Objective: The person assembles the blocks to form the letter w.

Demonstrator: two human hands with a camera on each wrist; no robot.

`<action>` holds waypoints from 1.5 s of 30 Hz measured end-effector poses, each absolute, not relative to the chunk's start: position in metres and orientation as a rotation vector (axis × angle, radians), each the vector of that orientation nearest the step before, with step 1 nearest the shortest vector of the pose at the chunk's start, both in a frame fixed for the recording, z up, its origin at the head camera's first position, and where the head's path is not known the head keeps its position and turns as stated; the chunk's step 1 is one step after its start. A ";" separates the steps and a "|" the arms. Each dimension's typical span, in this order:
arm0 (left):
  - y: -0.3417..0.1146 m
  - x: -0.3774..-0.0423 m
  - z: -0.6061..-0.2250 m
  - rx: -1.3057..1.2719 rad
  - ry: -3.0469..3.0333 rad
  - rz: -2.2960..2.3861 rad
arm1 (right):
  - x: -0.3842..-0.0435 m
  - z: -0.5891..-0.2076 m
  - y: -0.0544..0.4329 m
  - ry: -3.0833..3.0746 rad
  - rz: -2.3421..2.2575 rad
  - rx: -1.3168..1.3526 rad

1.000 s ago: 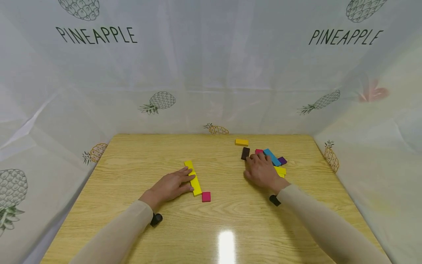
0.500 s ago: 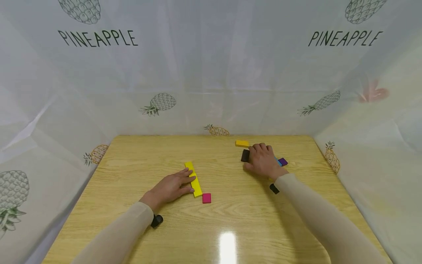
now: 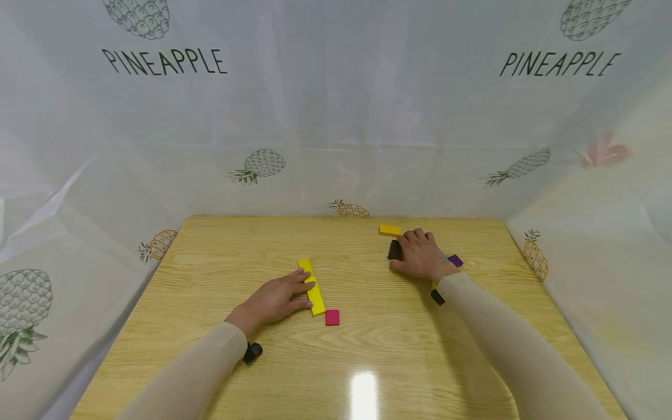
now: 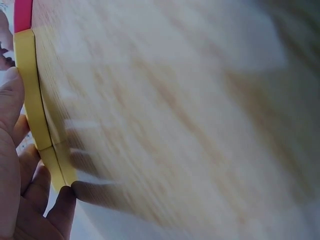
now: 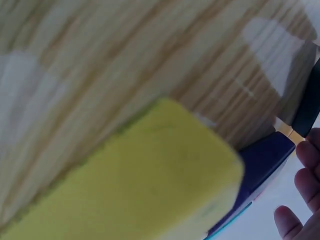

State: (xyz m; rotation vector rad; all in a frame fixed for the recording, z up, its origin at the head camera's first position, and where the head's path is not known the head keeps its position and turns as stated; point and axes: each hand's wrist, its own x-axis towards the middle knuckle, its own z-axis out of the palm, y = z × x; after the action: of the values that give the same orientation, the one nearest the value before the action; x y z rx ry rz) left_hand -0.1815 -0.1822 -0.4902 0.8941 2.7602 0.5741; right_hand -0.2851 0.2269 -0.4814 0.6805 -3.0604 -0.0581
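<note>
Two yellow blocks [image 3: 315,297] lie end to end on the wooden table, and a pink square block [image 3: 332,318] sits at their near end. My left hand [image 3: 273,299] rests flat beside them, its extended fingertips touching the yellow blocks. On the right, a black block [image 3: 395,249] is held between the thumb and fingers of my right hand [image 3: 420,256]; its right part is hidden. In the right wrist view, fingertips meet the lower end of the black block [image 5: 307,100].
An orange-yellow block [image 3: 389,230] lies behind the black one. Right of my right hand, a purple block [image 3: 455,261] shows, with blue and yellow blocks mostly covered by the hand. A pineapple-print sheet [image 3: 336,116] rises at the table's back edge.
My right hand has shifted slightly away and closed in on the black block, covering the pink and most of the blue block. The left hand stays on the yellow blocks.
</note>
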 end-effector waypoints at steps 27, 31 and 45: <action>-0.183 -0.181 -0.492 0.885 2.758 0.588 | -0.286 -0.481 0.222 -2.998 0.032 0.640; -0.183 -0.181 -0.492 0.880 2.757 0.588 | -0.286 -0.483 0.223 -2.965 0.022 0.643; -0.182 -0.181 -0.492 0.898 2.767 0.578 | -0.280 -0.482 0.222 -2.950 -0.005 0.659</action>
State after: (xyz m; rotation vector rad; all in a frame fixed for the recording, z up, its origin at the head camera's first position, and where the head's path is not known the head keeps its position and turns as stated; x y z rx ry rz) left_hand -0.1814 -0.1824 -0.4919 0.8978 2.7668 0.5784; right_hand -0.2800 0.2221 -0.4817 0.6586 -2.9502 -0.0055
